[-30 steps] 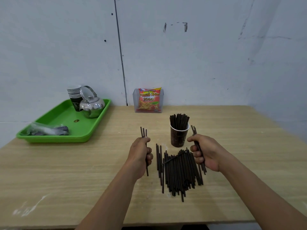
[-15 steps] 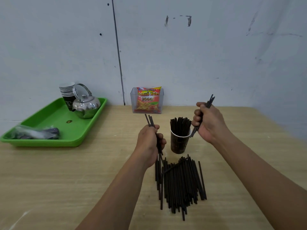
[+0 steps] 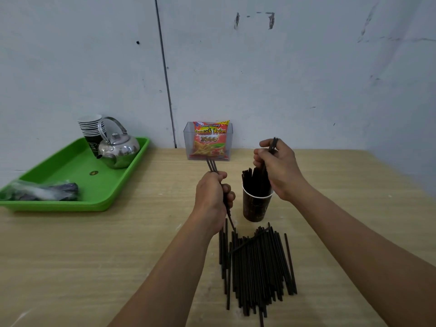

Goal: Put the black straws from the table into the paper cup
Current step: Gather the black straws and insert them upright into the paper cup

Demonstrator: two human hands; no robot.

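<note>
**Wooden table (image 3: 94, 256) against a pale, scuffed wall (image 3: 295, 79)**

At the far left a green tray (image 3: 70, 171) lies on the table. A crumpled plastic bag (image 3: 42, 193) is at its near end. At its far end a stack of paper cups (image 3: 90, 131) stands just beside a steel kettle (image 3: 119, 149). Right of the tray, against the wall, a clear holder (image 3: 187, 147) carries a red French Fries snack packet (image 3: 210, 140).

In the middle the left hand (image 3: 212, 197) is raised above the table, its fingers curled into a fist round a left bunch of straws (image 3: 211, 165). Their tops stick out above the fist and their lower ends point down toward the pile.

Just to its right the paper cup (image 3: 256, 210) stands upright, dark with a white rim and crowded with standing straws (image 3: 253, 182). The right hand (image 3: 280, 173) is over the cup's right rim, fingers wrapped round a right bunch of straws (image 3: 273, 143). The tops of this bunch show above the thumb and its lower ends run down among those in the cup. How deep they reach cannot be told.

In front of the cup the pile of loose black straws (image 3: 257, 265) lies flat on the table, mostly parallel and running near to far. One straw is slanted across the top, and a single straw (image 3: 290, 263) lies slightly apart at the right edge.
</note>
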